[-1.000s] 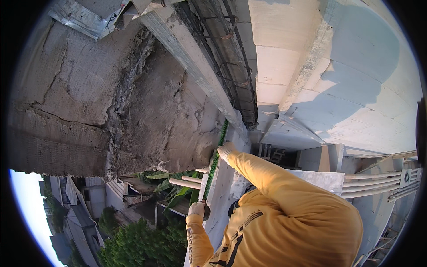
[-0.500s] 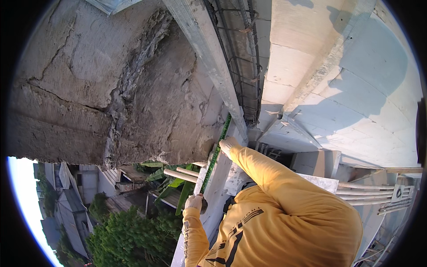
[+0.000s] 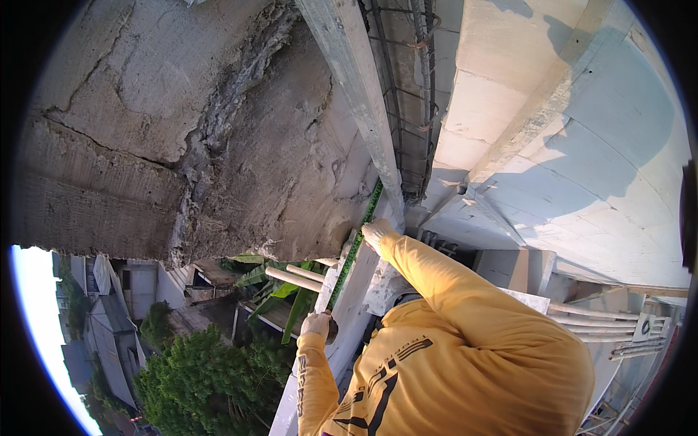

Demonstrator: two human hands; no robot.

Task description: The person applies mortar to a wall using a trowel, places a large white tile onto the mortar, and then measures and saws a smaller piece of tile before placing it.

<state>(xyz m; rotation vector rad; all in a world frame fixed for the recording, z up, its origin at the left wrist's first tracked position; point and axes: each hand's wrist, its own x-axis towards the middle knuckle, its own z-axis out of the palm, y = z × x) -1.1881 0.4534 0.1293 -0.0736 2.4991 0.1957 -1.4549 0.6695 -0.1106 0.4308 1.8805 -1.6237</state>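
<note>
Green-bladed tape measure [image 3: 350, 261], extended along a pale board [image 3: 354, 296] beside weathered concrete wall [image 3: 254, 152]. Left hand [image 3: 315, 325] grasping its dark case [image 3: 332, 332]; right hand [image 3: 375, 234] farther up, fingers closed on the blade.

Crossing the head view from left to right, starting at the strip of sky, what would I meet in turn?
Bright sky → leafy green tree → left hand → green tape (its stretch between the hands) → right hand → pale poles.
</note>
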